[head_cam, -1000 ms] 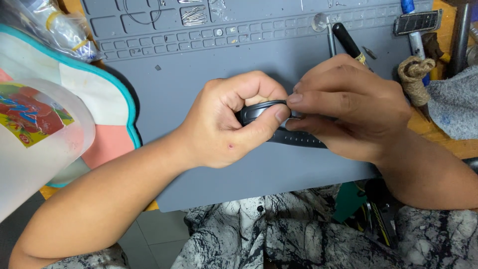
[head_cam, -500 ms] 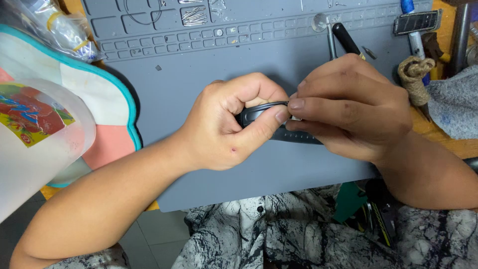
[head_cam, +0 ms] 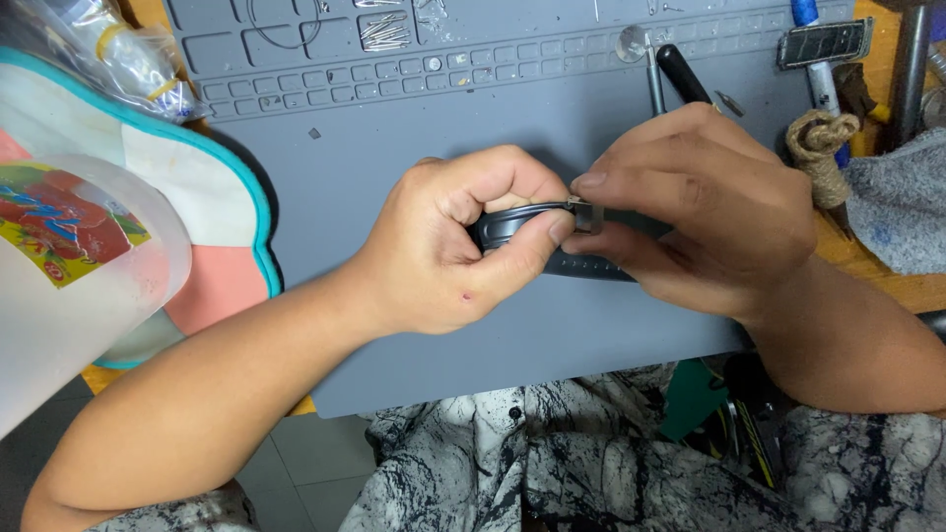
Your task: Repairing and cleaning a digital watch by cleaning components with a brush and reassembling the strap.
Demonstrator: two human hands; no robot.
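My left hand (head_cam: 458,241) grips one end of a black watch strap (head_cam: 512,225) between thumb and curled fingers, just above the grey work mat (head_cam: 414,108). My right hand (head_cam: 705,202) pinches the strap's other part at a small metal buckle (head_cam: 587,217), where the two hands meet. A lower length of the strap (head_cam: 591,266) shows under my right thumb. Most of the strap is hidden by my fingers.
A screwdriver with a black handle (head_cam: 678,74) and a thin metal tool (head_cam: 654,84) lie at the mat's far right. A clear plastic jug (head_cam: 69,266) stands at the left on a pink and teal board (head_cam: 222,227). A coil of twine (head_cam: 823,143) and a grey cloth (head_cam: 902,202) are on the right.
Both hands have stayed together on the strap. My right fingers have shifted slightly, and the small metal buckle now shows between the thumbs.
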